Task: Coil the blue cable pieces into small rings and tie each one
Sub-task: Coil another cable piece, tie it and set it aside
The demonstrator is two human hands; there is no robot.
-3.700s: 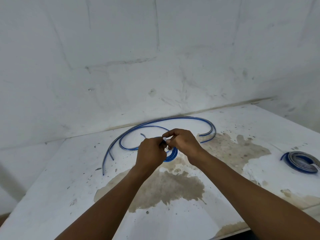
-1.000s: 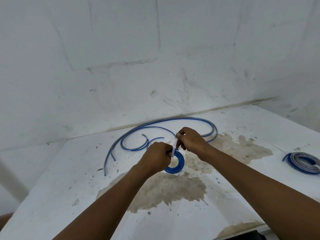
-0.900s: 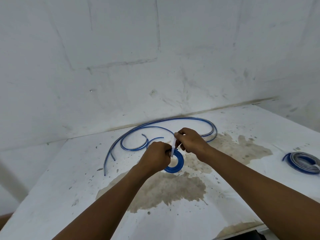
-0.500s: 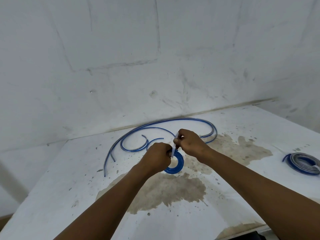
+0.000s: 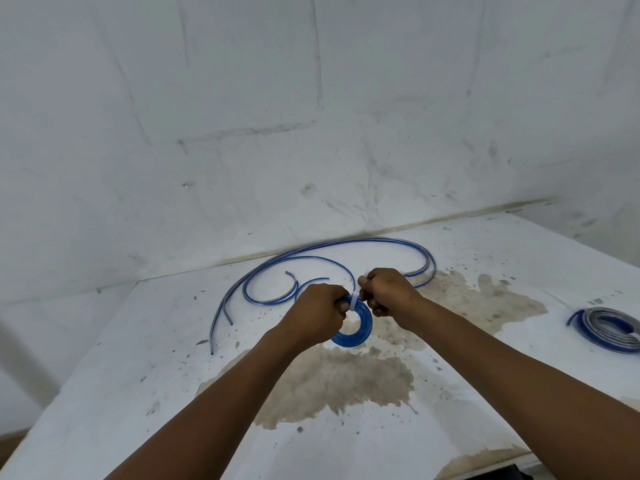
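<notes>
Tightening since half a second ago, white tie (image 5: 354, 302) is cinching ring (image 5: 356, 327); left hand (image 5: 320, 311) is gripping ring, right hand (image 5: 386, 289) is pinching tie. Loose cables (image 5: 346, 244) are waiting.

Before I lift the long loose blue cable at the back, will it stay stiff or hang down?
The long blue cable would probably sag: it is thin and lies in soft curves on the table. It likely keeps some springy curl, since its ends hook round. Probably light.
</notes>
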